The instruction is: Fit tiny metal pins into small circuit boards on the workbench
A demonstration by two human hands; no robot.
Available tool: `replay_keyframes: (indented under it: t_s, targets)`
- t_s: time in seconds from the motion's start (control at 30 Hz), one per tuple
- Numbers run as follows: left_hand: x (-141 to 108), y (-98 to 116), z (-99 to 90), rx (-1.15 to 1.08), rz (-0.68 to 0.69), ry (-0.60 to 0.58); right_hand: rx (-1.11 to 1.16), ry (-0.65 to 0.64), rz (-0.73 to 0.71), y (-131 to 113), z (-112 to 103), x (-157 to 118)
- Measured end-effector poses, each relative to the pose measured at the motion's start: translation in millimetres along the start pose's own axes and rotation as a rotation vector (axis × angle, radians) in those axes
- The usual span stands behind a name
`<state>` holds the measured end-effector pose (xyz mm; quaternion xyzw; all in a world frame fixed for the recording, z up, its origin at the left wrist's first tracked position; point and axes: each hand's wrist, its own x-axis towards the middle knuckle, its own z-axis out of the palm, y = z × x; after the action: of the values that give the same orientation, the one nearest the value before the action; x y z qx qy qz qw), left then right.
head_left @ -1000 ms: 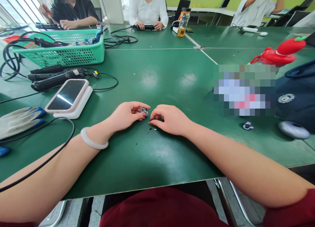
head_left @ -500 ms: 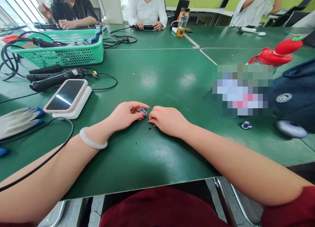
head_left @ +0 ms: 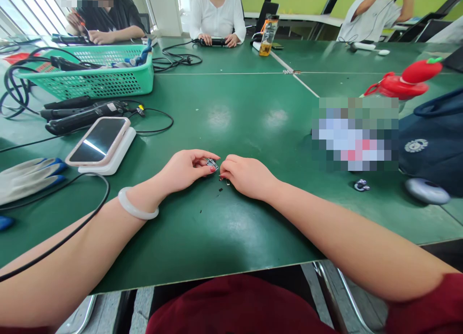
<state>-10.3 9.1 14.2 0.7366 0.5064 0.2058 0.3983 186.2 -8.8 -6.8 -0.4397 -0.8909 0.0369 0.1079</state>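
Note:
Between the thumb and fingers of my left hand [head_left: 184, 169] is a small grey metal-looking part [head_left: 212, 165], its exact kind too small to make out. My right hand [head_left: 248, 176] rests on the green table [head_left: 231, 247] just to the right, fingers curled and pinched together at the tabletop. Whatever those fingertips hold, if anything, is hidden. A tiny pale piece [head_left: 227, 182] lies under the right fingers, and a tiny black piece [head_left: 220, 189] lies just in front of them. Another dark speck [head_left: 200, 211] sits nearer the table's front edge.
At left are a phone [head_left: 99, 141] on a white box, gloves [head_left: 31, 177], black handheld tools [head_left: 87, 117] and a green basket [head_left: 97, 80] with cables. A black cable crosses my left forearm. At right are a dark bag [head_left: 432, 136] and a mouse [head_left: 427, 190]. Several people sit opposite.
My right fingers have shifted slightly, and the small pale piece beneath them shows more. The left hand keeps its hold on the grey part, which looks slightly turned.

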Motion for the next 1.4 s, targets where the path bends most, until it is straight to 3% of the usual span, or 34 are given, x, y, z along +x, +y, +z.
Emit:
replay_keyframes:
  t_s: [0.6, 1.07, 1.4]
  targets:
    - [1.1, -3.5, -0.5, 0.025, 0.020, 0.010, 0.095, 0.001, -0.016, 0.4, -6.6, -3.2]
    - [1.2, -3.6, 0.1, 0.020, 0.017, 0.004, -0.104, -0.071, -0.037, -8.2, -7.8, 0.5]
    - [0.9, 0.2, 0.8, 0.036, 0.000, 0.029, -0.034, -0.079, -0.003, -2.1, -3.3, 3.5]
